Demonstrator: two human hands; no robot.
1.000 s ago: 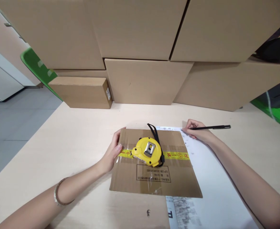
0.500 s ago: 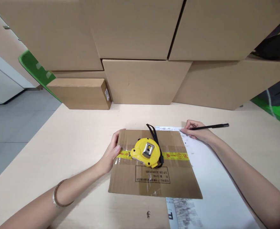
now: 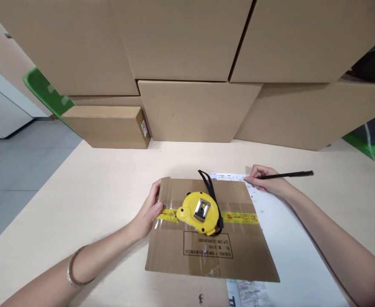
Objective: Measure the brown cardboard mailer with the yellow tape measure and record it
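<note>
My left hand (image 3: 149,211) grips the left edge of a brown cardboard box (image 3: 171,256), thumb on top, the other fingers hidden beneath or behind it. Across the box runs yellow tape (image 3: 238,218) with red print, and below that is a black printed frame. A yellow tape measure (image 3: 192,211) with a metal belt clip and black wrist strap (image 3: 209,185) lies on the box. At the box's upper right corner, my right hand (image 3: 267,179) is closed around a black pen (image 3: 291,175), its tip end down on a white printed sheet (image 3: 289,238) partly covered by the box.
Large cardboard boxes (image 3: 200,113) are stacked like a wall along the far side of the table (image 3: 110,179). A smaller flat box (image 3: 110,128) with a label stands at the back left. Green panels show at both sides.
The box and tape measure appear slightly lower and larger in view. My right hand and pen sit a little lower and farther right; both grips are unchanged.
</note>
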